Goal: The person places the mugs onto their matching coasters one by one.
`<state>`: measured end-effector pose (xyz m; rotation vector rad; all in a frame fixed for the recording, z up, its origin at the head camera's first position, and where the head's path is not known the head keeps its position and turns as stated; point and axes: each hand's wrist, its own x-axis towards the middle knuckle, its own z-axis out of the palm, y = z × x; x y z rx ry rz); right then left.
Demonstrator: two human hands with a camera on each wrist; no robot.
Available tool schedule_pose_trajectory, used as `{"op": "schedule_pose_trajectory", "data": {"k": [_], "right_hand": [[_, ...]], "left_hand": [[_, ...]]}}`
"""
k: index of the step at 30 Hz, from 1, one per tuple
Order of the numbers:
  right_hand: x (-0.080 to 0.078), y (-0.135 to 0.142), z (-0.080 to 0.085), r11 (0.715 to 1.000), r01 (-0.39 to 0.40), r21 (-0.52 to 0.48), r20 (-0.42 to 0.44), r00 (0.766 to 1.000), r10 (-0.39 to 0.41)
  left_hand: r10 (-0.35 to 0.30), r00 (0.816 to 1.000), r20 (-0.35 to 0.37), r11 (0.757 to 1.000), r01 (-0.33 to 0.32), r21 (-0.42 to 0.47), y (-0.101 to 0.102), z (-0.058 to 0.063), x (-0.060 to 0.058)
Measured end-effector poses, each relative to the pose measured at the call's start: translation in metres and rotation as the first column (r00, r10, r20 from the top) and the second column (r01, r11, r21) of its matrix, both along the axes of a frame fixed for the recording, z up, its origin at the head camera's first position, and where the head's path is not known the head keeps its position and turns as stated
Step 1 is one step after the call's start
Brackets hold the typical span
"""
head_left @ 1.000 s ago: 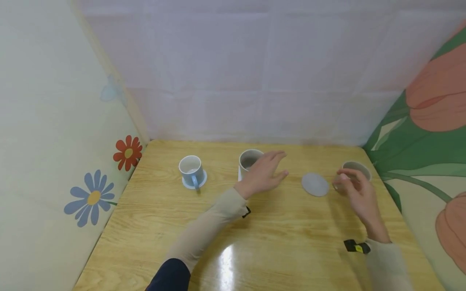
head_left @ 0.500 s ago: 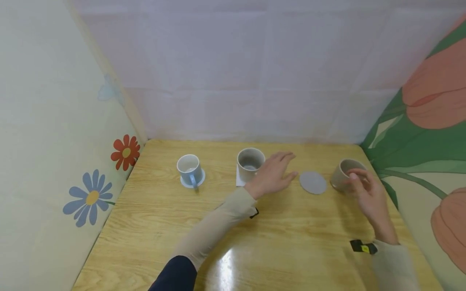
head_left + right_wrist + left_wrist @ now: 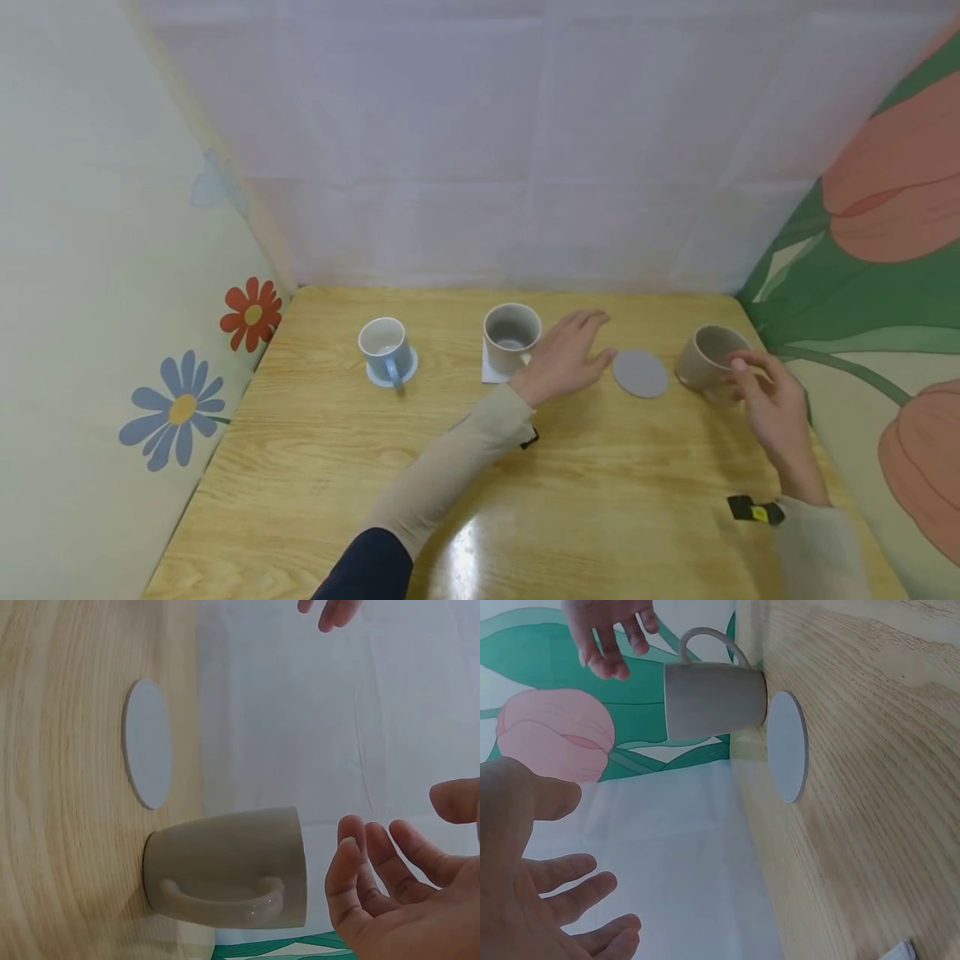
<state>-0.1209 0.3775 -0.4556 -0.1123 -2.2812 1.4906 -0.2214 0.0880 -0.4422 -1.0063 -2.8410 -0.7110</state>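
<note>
A grey-beige mug [image 3: 696, 368] stands upright on the table at the right. Just off its rim, my right hand [image 3: 780, 408] is in the air with relaxed, bent fingers, and the right wrist view shows a gap between fingertips and mug [image 3: 225, 859]. To the mug's left lies a round pale grey coaster [image 3: 640, 374]. My left hand [image 3: 564, 360] hovers between that coaster and a second grey-beige mug [image 3: 501, 354], its fingers spread and holding nothing. The second mug sits on a white square coaster [image 3: 491, 375], its handle partly behind my left hand.
At the left, a light blue mug [image 3: 397, 365] with its handle towards me stands on a round pale coaster [image 3: 377, 377]. The wooden table [image 3: 315, 467] ends at a white cloth [image 3: 420, 233] behind. Walls with printed flowers flank it on both sides.
My right hand has drawn back from the right mug, towards me and to the right, and more of the mug shows. The left hand has shifted slightly right, uncovering the middle mug.
</note>
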Motion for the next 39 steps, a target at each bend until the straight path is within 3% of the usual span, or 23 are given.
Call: {"op": "schedule_pose_trajectory", "data": {"k": [7,15,23,31,39], "right_hand": [[0.003,0.01,-0.006,1.0,0.015,-0.015,0.045,0.999,-0.014],[0.007,0.016,-0.015,0.998,0.046,-0.047,0.018,0.999,-0.046],[0.006,0.021,-0.019,0.992,0.062,-0.113,0.032,0.998,-0.059],[0.007,0.023,-0.021,0.991,0.118,-0.069,0.1,0.989,-0.111],[0.011,0.025,-0.026,0.984,0.123,-0.128,0.134,0.985,-0.106]], "left_hand": [[-0.017,1.0,-0.007,1.0,0.017,0.011,0.005,-0.002,-0.003],[-0.019,0.999,0.041,0.999,0.018,0.034,0.015,-0.008,0.003],[0.011,1.0,0.001,0.999,-0.011,0.038,0.028,-0.023,0.008],[0.026,1.0,0.015,1.0,-0.025,-0.008,0.039,-0.032,0.009],[0.025,0.999,-0.032,0.997,-0.027,-0.078,0.041,-0.033,0.007]]}}
